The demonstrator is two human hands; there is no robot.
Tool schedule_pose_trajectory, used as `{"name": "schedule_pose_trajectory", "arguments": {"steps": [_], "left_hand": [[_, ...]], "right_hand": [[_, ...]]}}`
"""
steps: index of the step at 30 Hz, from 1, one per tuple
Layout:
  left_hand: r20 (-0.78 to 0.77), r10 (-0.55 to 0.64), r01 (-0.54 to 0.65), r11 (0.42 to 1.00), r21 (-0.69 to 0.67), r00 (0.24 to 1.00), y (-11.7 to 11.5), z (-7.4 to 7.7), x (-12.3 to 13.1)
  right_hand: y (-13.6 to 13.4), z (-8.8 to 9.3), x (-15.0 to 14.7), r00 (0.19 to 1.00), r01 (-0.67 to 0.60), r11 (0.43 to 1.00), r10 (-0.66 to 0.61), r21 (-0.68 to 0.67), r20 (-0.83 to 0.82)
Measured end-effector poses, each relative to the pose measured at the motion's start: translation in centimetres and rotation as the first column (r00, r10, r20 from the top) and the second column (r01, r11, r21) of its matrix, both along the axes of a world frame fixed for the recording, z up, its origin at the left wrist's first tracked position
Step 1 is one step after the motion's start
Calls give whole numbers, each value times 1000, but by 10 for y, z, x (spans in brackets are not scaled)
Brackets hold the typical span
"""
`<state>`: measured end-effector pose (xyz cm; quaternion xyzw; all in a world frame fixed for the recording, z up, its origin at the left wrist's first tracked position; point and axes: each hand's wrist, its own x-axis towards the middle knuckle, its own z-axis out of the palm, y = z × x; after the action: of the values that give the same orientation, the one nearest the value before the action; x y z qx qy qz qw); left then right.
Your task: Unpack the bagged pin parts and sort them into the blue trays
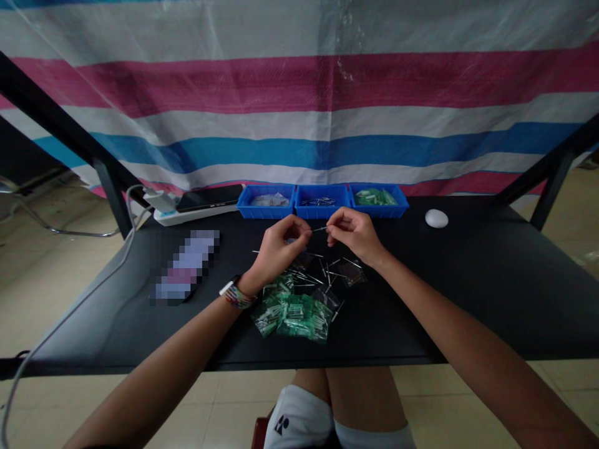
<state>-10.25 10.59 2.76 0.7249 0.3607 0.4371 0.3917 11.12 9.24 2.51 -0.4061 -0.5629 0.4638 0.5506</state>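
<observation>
A thin metal pin (pixel 320 229), like a small blind rivet, spans the gap between my hands above the desk. My right hand (pixel 352 232) pinches its right end between thumb and fingers. On the other side, the closed thumb and forefinger of my left hand (pixel 284 244) meet at the pin's left end. Below lie several loose metal pins (pixel 302 276) and a small clear bag (pixel 352 273) with pins on it. Nearer to me is a pile of green-tinted plastic bags (pixel 297 317) with slim pieces inside.
Three blue bins stand behind my hands: the left bin (pixel 266 213) holds clear bags, the middle bin (pixel 321 213) metal pins, the right bin (pixel 381 212) green bags. A white oval object (pixel 437 218), a pixelated phone-like object (pixel 189 265) and a power strip (pixel 196 216) lie on the black desk (pixel 472 293).
</observation>
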Motion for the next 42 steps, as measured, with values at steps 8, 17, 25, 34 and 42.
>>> {"name": "schedule_pose_trajectory", "arguments": {"steps": [8,17,25,34,42], "left_hand": [[68,-26,34,992,-121,997,4,4,0],[136,-17,39,985,-165,991,3,6,1],[171,-19,36,995,-98,985,0,7,3],[139,-35,52,992,-117,990,-1,5,2],[114,-34,46,994,-103,993,0,6,2]], "right_hand": [[1,-1,1,1000,-2,1000,2,20,-4],[2,-3,1,999,-33,999,33,22,-31],[1,-7,-2,994,-57,996,50,-66,-101],[23,-5,9,971,134,989,-143,-56,-194],[13,-18,4,944,227,961,-257,156,207]]}}
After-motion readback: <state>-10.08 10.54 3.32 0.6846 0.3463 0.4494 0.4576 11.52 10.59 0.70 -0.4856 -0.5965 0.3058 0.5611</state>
